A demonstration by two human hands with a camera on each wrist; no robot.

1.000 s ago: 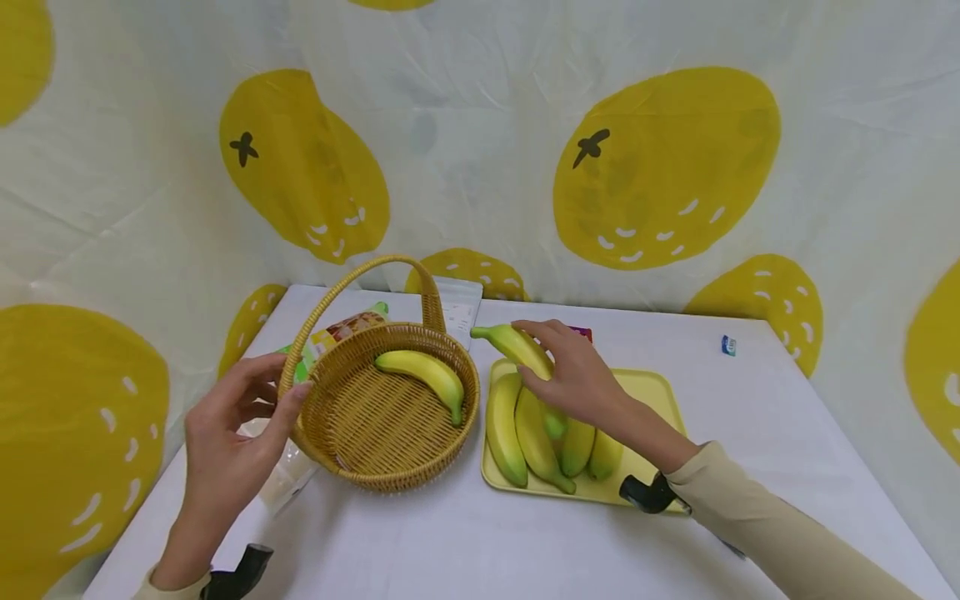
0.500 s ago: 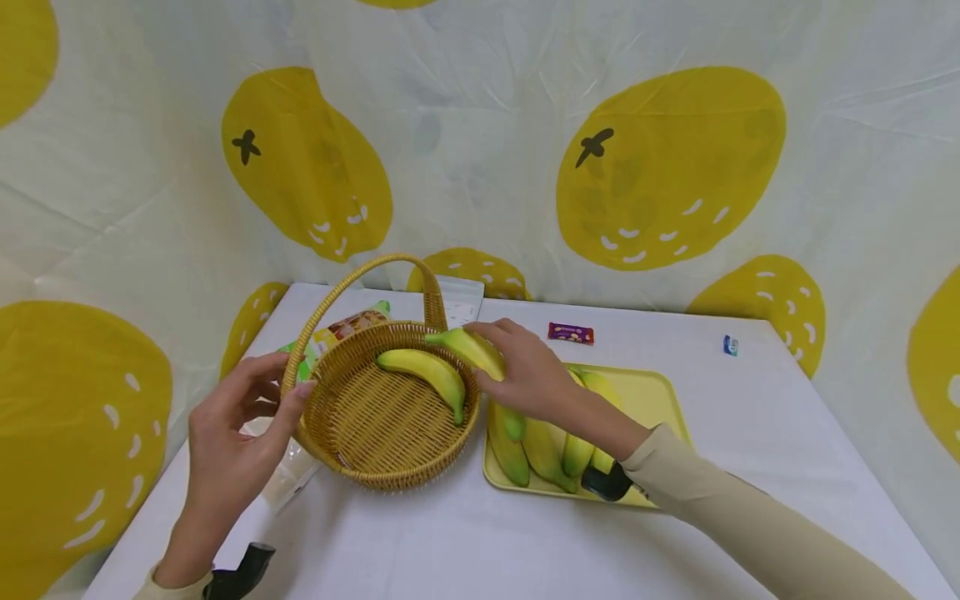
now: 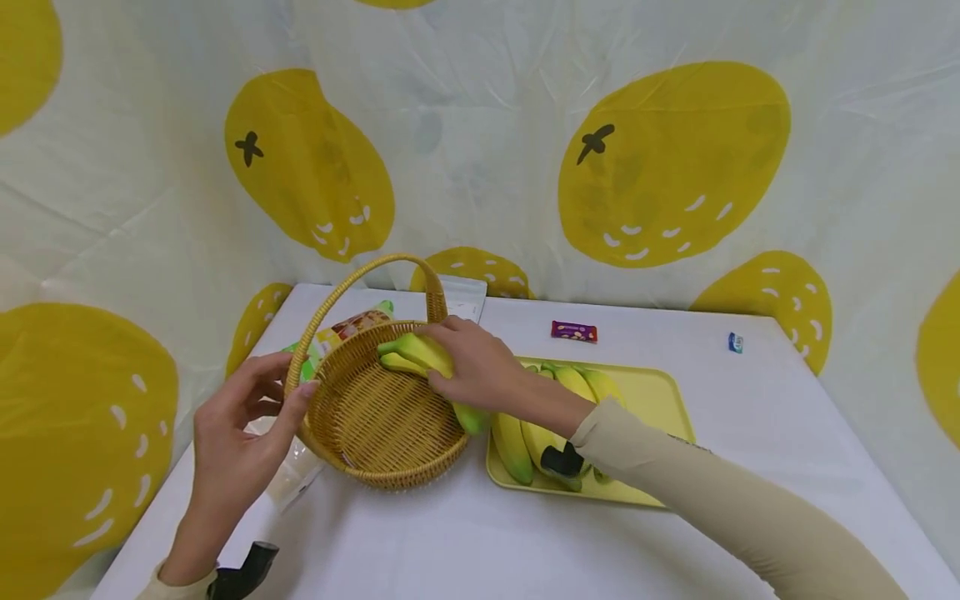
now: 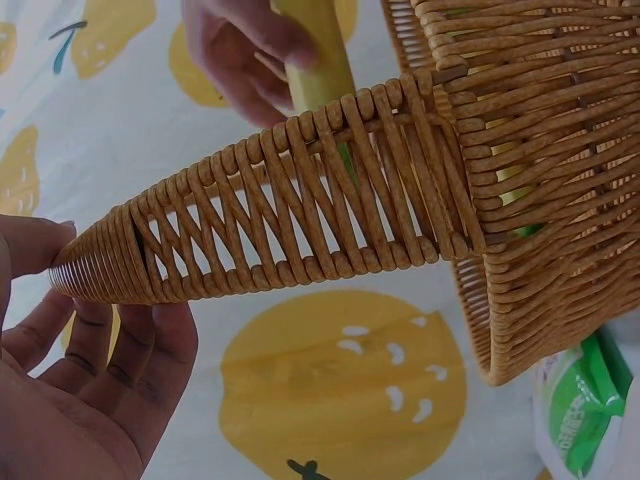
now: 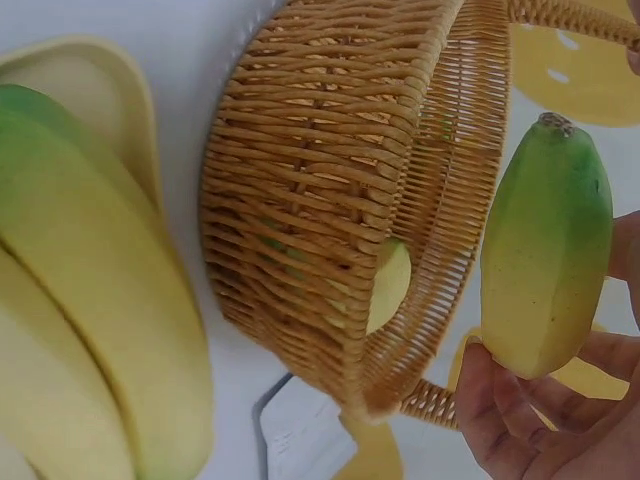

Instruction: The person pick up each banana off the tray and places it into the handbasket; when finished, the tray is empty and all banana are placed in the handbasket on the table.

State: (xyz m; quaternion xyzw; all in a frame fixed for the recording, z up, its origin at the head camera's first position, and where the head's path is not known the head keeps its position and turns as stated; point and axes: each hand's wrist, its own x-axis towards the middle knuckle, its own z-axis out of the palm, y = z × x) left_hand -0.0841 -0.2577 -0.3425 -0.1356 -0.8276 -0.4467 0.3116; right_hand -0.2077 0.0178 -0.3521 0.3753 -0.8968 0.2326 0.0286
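Observation:
With thumb and fingers my left hand grips the arched handle of a round wicker basket on its left side. My right hand holds a yellow banana with green ends over the basket's right rim. Inside the basket lies another banana, mostly hidden in the head view by the held banana and the hand. To the right, several bananas lie on a yellow tray, partly behind my right forearm.
A purple-wrapped snack bar lies behind the tray, and a small blue packet is at far right. Behind the basket are a green-and-brown bag and a white packet. A clear packet lies left of the basket.
My right hand has carried the banana leftward from above the tray to above the basket. The snack bar has come fully into view. My left hand stays on the handle.

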